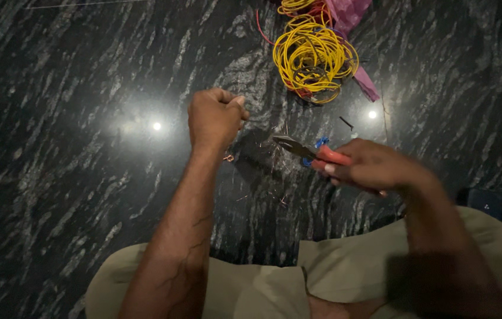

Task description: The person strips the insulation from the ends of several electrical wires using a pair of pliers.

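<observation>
Right hand: we see the right hand [372, 166] wrapped around the orange handles of a pair of pliers [310, 151], fingers curled tight on the grip; the hand is a little blurred.
Pliers: the dark metal nose points left and slightly up, toward the other hand; we cannot tell whether its tip is parted or together.
Blue piece: a small blue bit [321, 142] shows just behind the pliers, near the joint; we cannot tell whether it is wire or plastic.
Left hand: the left hand [215, 117] is raised and closed into a fist, thumb pressed over the curled fingers; whatever it pinches is too thin for us to make out.
Strands: fine copper-coloured wire strands [280, 171] lie scattered on the floor between and below the two hands, and a small copper curl [228, 158] sits just beside the left wrist.
Floor: dark polished stone floor [73, 177] with pale streaks and two bright light reflections.
Wire coil: a coil of yellow wire [315, 56] lies well beyond the hands, with some red wire under it.
Pink wrapper: a pink plastic wrapper [351, 12] touches the coil's far and right side.
Legs: our view also takes in the person's khaki trousers [345, 266] at the bottom.
</observation>
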